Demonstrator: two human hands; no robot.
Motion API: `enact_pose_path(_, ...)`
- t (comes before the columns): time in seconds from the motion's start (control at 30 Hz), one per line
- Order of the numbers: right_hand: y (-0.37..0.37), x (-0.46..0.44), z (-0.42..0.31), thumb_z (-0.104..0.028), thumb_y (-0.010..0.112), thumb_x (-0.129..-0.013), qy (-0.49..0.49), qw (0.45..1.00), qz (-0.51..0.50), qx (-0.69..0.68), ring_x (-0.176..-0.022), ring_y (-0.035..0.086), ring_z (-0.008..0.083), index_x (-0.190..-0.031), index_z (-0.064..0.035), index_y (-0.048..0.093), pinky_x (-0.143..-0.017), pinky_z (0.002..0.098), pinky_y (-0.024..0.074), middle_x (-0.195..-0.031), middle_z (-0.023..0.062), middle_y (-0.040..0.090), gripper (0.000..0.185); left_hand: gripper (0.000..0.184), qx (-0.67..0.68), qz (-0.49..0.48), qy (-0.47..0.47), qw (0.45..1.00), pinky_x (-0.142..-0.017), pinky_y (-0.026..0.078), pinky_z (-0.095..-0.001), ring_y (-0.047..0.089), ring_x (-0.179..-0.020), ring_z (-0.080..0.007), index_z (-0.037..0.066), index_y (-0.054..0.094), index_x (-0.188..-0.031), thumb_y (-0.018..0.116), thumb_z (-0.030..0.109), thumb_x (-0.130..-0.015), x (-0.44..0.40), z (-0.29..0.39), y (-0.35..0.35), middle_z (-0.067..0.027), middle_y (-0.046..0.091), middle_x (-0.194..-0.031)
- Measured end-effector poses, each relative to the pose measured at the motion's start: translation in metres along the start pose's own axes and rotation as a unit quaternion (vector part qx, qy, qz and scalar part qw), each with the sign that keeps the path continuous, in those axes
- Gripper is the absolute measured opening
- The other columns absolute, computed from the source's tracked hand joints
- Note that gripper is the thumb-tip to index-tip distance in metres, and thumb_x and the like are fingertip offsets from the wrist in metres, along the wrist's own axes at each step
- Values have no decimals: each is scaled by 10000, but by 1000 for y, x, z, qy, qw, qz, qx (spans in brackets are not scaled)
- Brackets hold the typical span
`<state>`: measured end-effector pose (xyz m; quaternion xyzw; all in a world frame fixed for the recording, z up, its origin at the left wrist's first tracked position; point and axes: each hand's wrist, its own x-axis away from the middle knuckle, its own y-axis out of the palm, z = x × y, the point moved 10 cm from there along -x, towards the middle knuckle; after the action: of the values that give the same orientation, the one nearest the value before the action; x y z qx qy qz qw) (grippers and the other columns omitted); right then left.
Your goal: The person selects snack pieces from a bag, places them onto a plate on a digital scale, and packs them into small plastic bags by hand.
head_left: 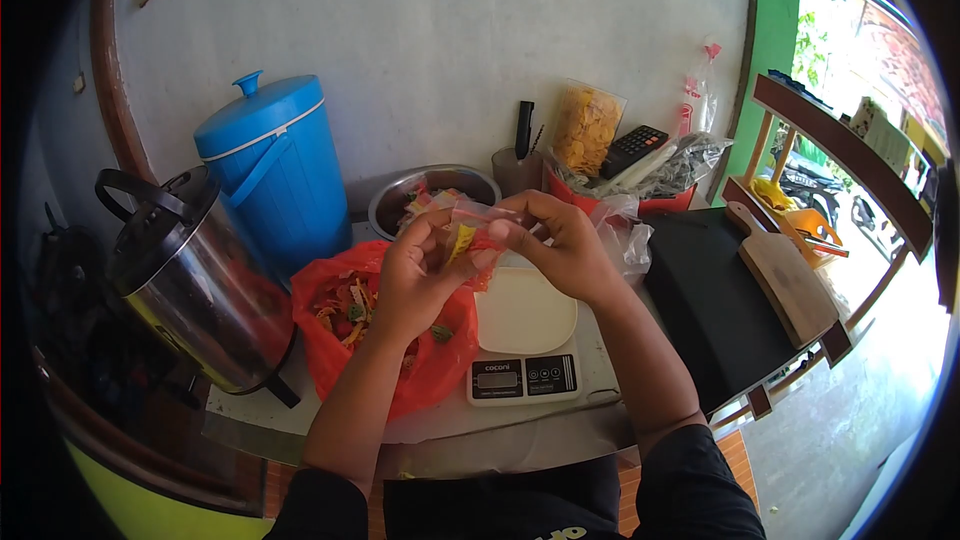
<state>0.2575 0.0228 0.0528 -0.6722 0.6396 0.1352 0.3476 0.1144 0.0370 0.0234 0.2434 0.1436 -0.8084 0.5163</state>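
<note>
Clear plastic makes the little bag (478, 212), up over the tabletop (250, 406), back from its front edge. It sits between the left hand (425, 275) and right hand (560, 245), both pinching it. Its long way I cannot tell.

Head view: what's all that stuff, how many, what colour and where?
Small plastic bag: 1, clear with yellow patch, centre
Thin plastic bag: 1, red, front left
Flat kitchen scale: 1, white with black panel, front middle
Round metal bowl: 1, silver, back
Lidded plastic jug: 1, blue, back left
Big metal pot: 1, silver with black lid, left
Round cup: 1, grey, back
Clear chip pack: 1, yellow, back right
Calculator: 1, black, beside pack
Plastic container: 1, red, below pack
Flat-topped boxy thing: 1, black, right
Wooden paddle-shaped board: 1, brown, on boxy thing
The rest: too unclear to count
Left hand: 1, bare, on small bag
Right hand: 1, bare, on small bag
</note>
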Motion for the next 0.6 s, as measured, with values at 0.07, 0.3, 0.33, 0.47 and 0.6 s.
enact_pose_path(0.07, 3, 1, 6, -211, 723, -874, 14, 999, -27, -20, -657, 548, 80, -991, -19, 689, -592, 244, 447, -823, 47, 667, 227, 461, -20, -1, 4, 1000, -909, 498, -292, 628, -1012, -136, 9, 507, -1231, 743, 58, -839, 1, 0, -2, -82, 664, -1090)
enact_pose_path(0.3, 1, 0, -5, -200, 715, -873, -28, 998, -36, 52, -665, 561, 92, -948, -35, 711, -599, 254, 455, -802, 37, 635, 181, 625, -90, -42, -41, 994, -901, 489, -296, 617, -1047, -157, 52, 420, -1364, 756, 133, -842, -1, -8, -5, -126, 645, -1150)
enact_pose_path(0.33, 2, 0, -2, -193, 710, -875, -18, 997, -51, 57, -669, 572, 94, -954, -31, 709, -603, 254, 462, -799, 35, 638, 180, 661, -91, -51, -39, 994, -900, 486, -300, 614, -1053, -163, 63, 395, -1395, 754, 163, -850, -2, -8, -9, -133, 638, -1165)
enact_pose_path(0.47, 28, 13, 35, -152, 668, -907, 84, 959, -272, 12, -764, 616, 77, -977, -23, 694, -633, 233, 494, -917, 5, 651, 149, 676, -83, 59, 30, 994, -898, 471, -337, 610, -1049, -184, 104, 340, -1449, 658, 367, -913, -7, 24, -61, -141, 599, -1236)
enact_pose_path(0.6, 19, 1, 71, -116, 634, -915, 151, 970, -186, -47, -712, 634, 104, -1018, 15, 684, -629, 247, 524, -833, 70, 678, 174, 627, -133, 186, 29, 973, -899, 463, -349, 604, -1048, -190, 151, 371, -1439, 575, 473, -941, 3, 59, -97, -118, 587, -1255)
